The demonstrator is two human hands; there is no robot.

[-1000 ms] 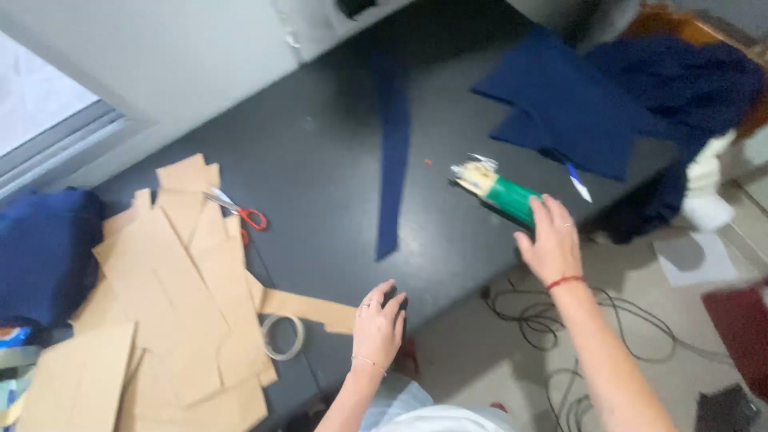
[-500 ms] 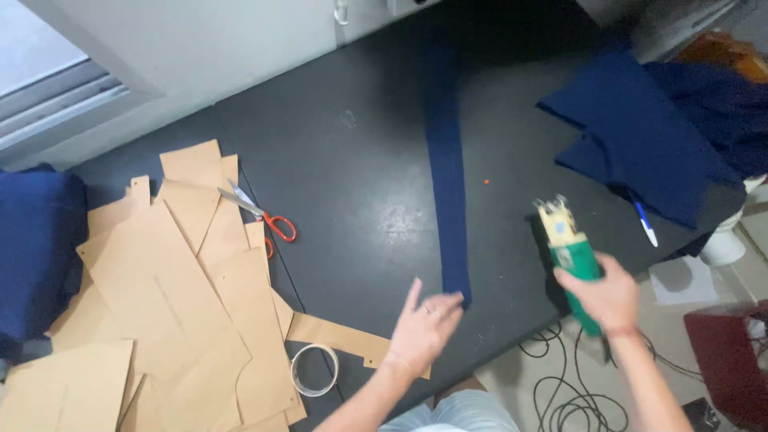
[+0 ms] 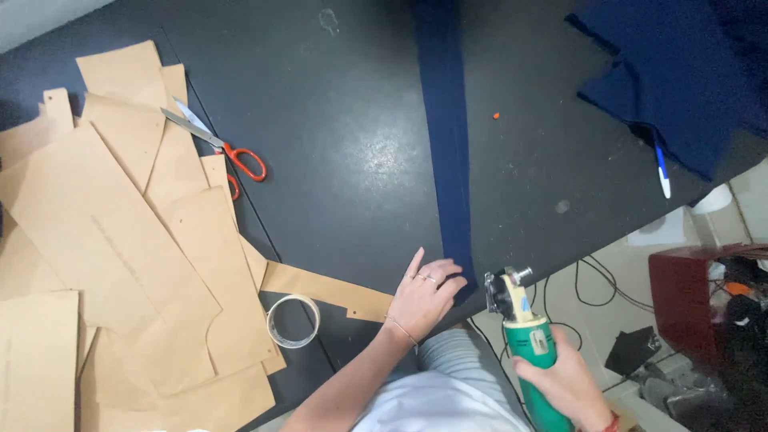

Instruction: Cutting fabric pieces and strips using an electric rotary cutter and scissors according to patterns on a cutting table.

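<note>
Navy cloth, a long narrow strip [image 3: 446, 144], runs from the top centre of the frame down to the near table edge, its long axis almost straight up and down. The left hand [image 3: 424, 296] lies flat and open on its lower end. Just right of that end, the right hand [image 3: 564, 384] is closed around a green cutter [image 3: 524, 336] (blade toward the strip). Scissors [image 3: 216, 144], tape roll [image 3: 293, 322] and brown paper patterns [image 3: 120, 240] sit at left.
</note>
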